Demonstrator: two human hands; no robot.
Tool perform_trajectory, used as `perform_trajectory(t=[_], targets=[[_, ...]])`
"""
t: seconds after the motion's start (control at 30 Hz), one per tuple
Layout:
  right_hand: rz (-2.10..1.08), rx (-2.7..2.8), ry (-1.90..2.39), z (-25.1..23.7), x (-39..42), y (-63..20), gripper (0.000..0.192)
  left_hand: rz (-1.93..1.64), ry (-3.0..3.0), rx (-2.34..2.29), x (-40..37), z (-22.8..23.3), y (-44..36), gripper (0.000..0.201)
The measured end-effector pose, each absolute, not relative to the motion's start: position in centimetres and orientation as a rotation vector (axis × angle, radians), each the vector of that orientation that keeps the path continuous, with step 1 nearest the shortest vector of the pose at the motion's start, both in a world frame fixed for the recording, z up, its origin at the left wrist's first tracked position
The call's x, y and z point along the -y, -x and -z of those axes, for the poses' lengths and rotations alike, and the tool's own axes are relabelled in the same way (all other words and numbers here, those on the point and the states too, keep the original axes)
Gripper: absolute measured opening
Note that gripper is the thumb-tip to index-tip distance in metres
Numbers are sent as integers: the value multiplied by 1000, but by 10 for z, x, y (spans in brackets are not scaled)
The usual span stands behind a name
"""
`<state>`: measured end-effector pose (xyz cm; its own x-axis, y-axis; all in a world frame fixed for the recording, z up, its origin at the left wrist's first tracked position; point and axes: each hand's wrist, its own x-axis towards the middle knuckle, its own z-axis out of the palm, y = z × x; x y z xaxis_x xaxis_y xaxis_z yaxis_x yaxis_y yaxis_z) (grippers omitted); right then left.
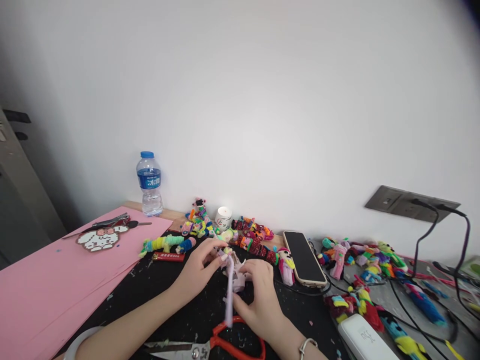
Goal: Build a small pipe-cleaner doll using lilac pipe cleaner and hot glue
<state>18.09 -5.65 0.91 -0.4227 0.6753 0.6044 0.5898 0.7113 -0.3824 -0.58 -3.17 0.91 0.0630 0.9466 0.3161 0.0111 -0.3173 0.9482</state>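
the left hand [208,262] is narrow, thumb and forefinger pinched on the upper left of a small lilac piece [239,284], while the right hand [258,295] is half curled about its right side, fingers above and thumb lower down. the piece sits between the two hands, over the middle of the table [170,215], and a loose lilac strip [230,295] trails from it toward the near edge. for clean work, it would seem best to let one hand only steady the piece, pinch the strip close to where it leaves the body, and press lightly so the soft surface is not flattened. the strip's end hangs over or just beside the red-handled scissors [202,350], so keeping it clear of them looks wise. farther out, a row of fuzzy figures [258,247] lies toward the back edge, a phone [305,258] right of it and a power bank [367,340] by the near right corner. the fingers hide much of the piece, so its shape and how the strip joins it cannot be made out; the strip's lower end is blurred. the scissors' blades, the power bank and the table's near edge are cut off by the frame.
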Motion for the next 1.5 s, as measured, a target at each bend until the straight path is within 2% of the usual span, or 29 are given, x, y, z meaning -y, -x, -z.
perform_trajectory(t=[0.33,0.5,0.9,1.2,1.5], targets=[[-20,2118,900,-5,58,-178,8,-1349,-1618,-951,45,-18,0,22],[-33,2063,927,-5,59,-178,13,-1351,-1624,-972,45,-18,1,21],[-93,2019,936,-7,56,-177,13,-1302,-1310,-785,36,-6,2,21],[-106,2027,943,-3,54,-178,15,-1152,-1208,-725,39,-5,1,25],[-121,2063,956,-3,54,-178,14,-1149,-1149,-660,39,-6,0,26]])
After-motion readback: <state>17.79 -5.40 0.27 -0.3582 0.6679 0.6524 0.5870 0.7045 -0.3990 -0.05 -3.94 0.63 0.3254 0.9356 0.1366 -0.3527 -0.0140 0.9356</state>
